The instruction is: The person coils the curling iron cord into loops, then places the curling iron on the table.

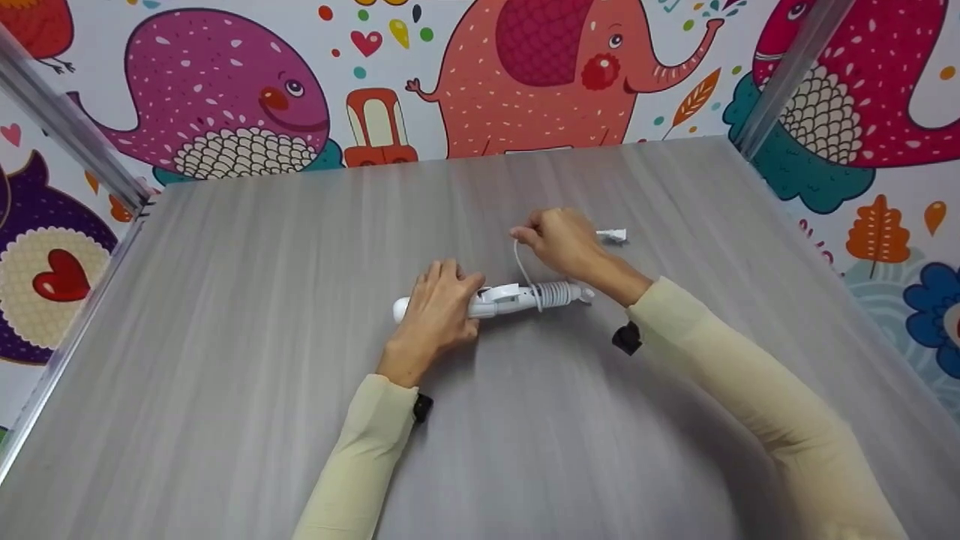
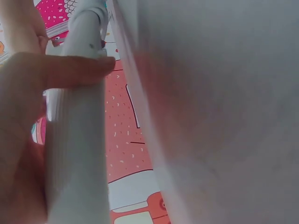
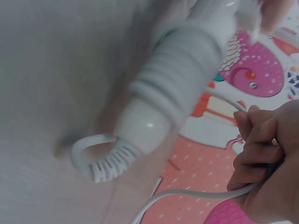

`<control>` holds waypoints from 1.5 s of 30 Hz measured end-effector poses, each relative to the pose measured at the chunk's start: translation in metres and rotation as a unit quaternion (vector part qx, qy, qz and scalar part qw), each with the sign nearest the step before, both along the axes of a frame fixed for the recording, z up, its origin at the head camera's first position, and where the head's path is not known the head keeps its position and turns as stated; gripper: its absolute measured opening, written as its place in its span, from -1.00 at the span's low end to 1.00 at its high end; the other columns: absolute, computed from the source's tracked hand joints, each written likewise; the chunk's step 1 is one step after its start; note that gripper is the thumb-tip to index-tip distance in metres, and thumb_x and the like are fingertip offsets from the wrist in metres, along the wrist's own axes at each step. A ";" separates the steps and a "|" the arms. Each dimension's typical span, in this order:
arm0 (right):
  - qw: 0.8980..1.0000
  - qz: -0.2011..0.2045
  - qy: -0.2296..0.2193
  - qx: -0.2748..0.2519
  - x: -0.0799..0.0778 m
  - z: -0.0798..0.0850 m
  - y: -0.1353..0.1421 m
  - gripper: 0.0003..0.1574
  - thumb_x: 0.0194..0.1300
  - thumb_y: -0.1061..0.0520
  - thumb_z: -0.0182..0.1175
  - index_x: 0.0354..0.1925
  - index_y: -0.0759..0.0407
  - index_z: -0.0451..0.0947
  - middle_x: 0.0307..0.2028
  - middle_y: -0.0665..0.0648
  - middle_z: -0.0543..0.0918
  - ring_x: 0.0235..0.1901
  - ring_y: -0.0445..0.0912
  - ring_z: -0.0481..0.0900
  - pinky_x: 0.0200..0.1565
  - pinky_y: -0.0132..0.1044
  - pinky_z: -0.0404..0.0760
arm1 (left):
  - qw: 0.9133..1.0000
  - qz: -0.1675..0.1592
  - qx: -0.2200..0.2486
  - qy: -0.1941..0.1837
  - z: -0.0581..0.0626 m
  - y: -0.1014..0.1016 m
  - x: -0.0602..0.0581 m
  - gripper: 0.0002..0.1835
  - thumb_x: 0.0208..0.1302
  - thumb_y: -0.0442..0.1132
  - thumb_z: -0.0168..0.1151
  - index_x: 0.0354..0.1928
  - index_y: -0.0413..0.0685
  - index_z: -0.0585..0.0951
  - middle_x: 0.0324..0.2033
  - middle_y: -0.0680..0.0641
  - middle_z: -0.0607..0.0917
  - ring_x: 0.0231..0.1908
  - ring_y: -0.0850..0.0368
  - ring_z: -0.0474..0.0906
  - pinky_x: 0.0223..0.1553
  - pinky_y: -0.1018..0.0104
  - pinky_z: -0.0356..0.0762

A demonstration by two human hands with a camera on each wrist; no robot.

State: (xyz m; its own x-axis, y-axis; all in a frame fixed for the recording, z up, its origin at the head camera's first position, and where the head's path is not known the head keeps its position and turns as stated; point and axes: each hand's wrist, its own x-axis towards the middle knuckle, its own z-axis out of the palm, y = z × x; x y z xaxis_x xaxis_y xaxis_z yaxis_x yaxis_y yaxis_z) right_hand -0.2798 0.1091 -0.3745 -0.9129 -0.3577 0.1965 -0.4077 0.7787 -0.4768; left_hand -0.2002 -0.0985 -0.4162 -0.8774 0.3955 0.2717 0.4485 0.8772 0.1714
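Observation:
A white curling iron [image 1: 495, 304] lies sideways near the middle of the table in the head view. Its rounded left end pokes out past my left hand [image 1: 439, 304], which grips the barrel. In the left wrist view the thumb crosses the white barrel [image 2: 77, 140]. Several turns of white cord [image 3: 180, 70] are wound round the other end, beside a ribbed cord sleeve [image 3: 114, 163]. My right hand [image 1: 566, 240], raised above and beyond that end, holds the loose cord with curled fingers. A plug [image 1: 613, 236] hangs from the cord to the right of this hand.
The wood-grain table [image 1: 262, 262] is bounded by cartoon-printed walls [image 1: 525, 75] at the back and sides. Metal posts [image 1: 791, 75] stand at its far corners. Dark wrist straps [image 1: 627, 338] show at the sleeves.

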 end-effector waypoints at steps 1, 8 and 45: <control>1.000 0.003 -0.001 -0.005 0.004 0.002 0.000 -0.59 0.42 -0.04 0.22 -0.42 0.24 0.66 -0.67 -0.03 0.34 -0.62 -0.16 0.26 -0.54 -0.30 0.20 | 1.000 0.004 0.001 0.001 0.000 0.000 0.000 -0.54 -0.04 -0.21 0.52 -0.03 -0.04 0.64 -0.16 -0.22 0.59 -0.11 -0.18 0.50 -0.07 -0.11 0.52; 0.999 0.052 -0.005 -0.006 0.030 0.017 0.004 -0.65 0.39 -0.03 0.25 -0.27 0.25 0.71 -0.63 0.07 0.51 -0.59 -0.13 0.33 -0.51 -0.30 0.29 | 1.000 0.023 0.016 -0.007 0.003 -0.003 -0.001 -0.53 -0.07 -0.22 0.52 -0.03 -0.06 0.63 -0.14 -0.23 0.61 -0.08 -0.21 0.50 -0.06 -0.13 0.52; 0.991 -0.049 -0.108 -0.062 0.010 0.030 0.017 -0.66 0.44 0.00 0.20 -0.15 0.23 0.75 -0.65 0.03 0.47 -0.65 -0.16 0.36 -0.59 -0.37 0.24 | 0.991 -0.003 0.099 -0.092 0.016 -0.005 0.001 -0.49 -0.05 -0.13 0.54 -0.01 -0.11 0.65 -0.16 -0.20 0.58 -0.14 -0.15 0.48 -0.07 -0.08 0.49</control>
